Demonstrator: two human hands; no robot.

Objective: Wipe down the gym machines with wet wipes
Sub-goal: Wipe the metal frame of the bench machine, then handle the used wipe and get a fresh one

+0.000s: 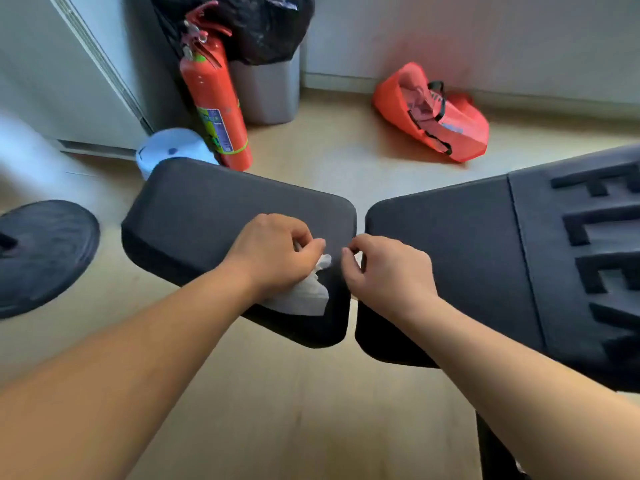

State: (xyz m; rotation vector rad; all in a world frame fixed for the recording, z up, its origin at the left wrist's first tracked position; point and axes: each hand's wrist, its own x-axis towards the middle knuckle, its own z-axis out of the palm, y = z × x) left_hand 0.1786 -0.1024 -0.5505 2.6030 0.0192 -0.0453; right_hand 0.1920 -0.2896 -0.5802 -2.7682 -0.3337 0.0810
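The left hand hung over the near right part of the black seat pad, its fingers curled round a crumpled white wet wipe that trailed from under the palm onto the seat pad's surface. The right hand sat just right of the seat pad, above the narrow gap between it and the black back pad. Its thumb and forefinger were pinched on a small white scrap; whether that scrap belonged to the same wipe could not be told. The two hands were close together but not touching. Beyond the seat pad stood a red fire extinguisher, with a white round device at its foot and a grey bin lined with a black bag just behind it. Beyond and to the right of the seat pad a red bag lay on the wooden floor near the wall. Left of the seat pad lay a black weight plate.
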